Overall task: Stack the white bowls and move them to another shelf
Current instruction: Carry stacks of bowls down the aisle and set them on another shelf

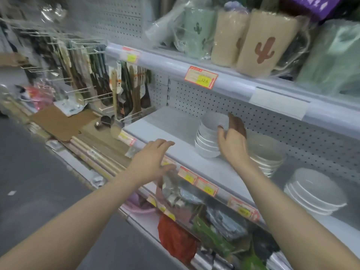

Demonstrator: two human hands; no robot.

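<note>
right hand (pixel 231 131): fingers spread and upright against the right side of the bowl stack, thumb tip at the top bowl's rim. it grips nothing, and i cannot tell whether it actually touches.
left hand (pixel 153 158): palm down, fingers loosely fanned, empty. it hovers over the shelf's front edge, well left of the bowls.
stack of white bowls (pixel 206 141): several nested deep bowls standing on the middle shelf just left of the right hand. the upper ones look tipped rather than level.
middle shelf (pixel 175 129): white board with a bare stretch left of the bowls and a pegboard back.
plate stack (pixel 266 152): white plates just behind the right wrist, close to the bowls.
shallow dishes (pixel 315 191): another white pile farther right on the same shelf.
step, as judged: stacking looks done. the lift for carrying has not begun.
risk one: with only one side supported, the leaning upper bowls could slide off. the left hand should brace the other side first.
risk two: the right forearm lies over the plate stack, so a sideways pull could knock it.
risk three: the upper shelf's rail (pixel 224 88) hangs low in front, and a high lift could clip the top bowl's rim.
</note>
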